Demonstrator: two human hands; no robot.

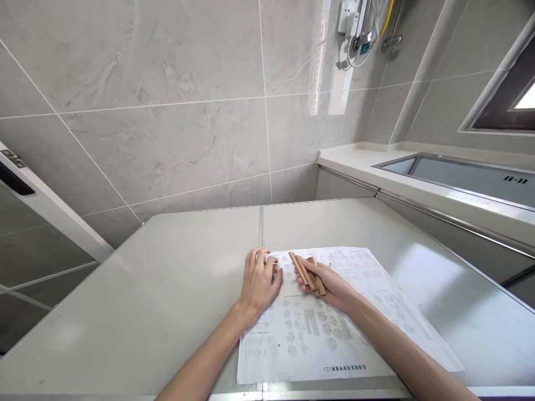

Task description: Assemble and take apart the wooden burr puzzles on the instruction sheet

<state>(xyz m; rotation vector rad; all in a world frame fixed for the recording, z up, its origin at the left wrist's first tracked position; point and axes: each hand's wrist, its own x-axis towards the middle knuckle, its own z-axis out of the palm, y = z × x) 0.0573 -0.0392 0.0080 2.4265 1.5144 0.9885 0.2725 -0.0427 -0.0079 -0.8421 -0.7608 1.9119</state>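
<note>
A large printed instruction sheet (334,328) with small diagrams lies on the grey tabletop (167,289). My right hand (330,284) rests on the sheet, palm up, closed around a few light-brown wooden bars (307,271) that stick out toward the wall. My left hand (259,278) lies at the sheet's upper left corner, fingers curled down on the paper's edge; whether it holds anything is hidden.
A grey tiled wall (167,111) stands behind the table. To the right runs a white counter with a sunken steel sink (460,172). Sockets and cables (359,28) hang high on the wall. A dark window (514,94) is at far right.
</note>
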